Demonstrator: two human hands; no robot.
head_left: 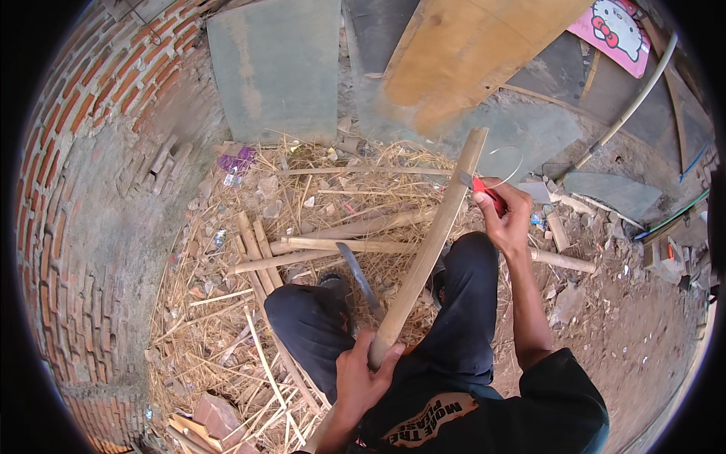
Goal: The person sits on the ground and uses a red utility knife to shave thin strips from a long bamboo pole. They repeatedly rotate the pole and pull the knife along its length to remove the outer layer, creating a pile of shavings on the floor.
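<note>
"So, where is the long, flat, pale-tan bamboo strip (423,268)?"

"Slanting from the lower centre of the frame up to just right of upper centre. The left hand (361,382) has its fingers wrapped round the lower part, thumb across it; whether the strip runs on beneath, I can't tell."

"And the right hand (508,218)?"

"Closed around a small red-handled knife (479,185), its short grey blade seemingly against the strip near the top."

"What could go wrong?"

"I see nothing propping the strip's upper end, so a hard push might make it swing, and the knife could skid off the edge. A stroke pulled downward might then catch the dark-trousered right leg (470,280), close beside the strip. And that long, dark, curved blade (358,274) at the centre could nick the dark-shod left foot (333,281) if it shifted, since they're so near."
</note>
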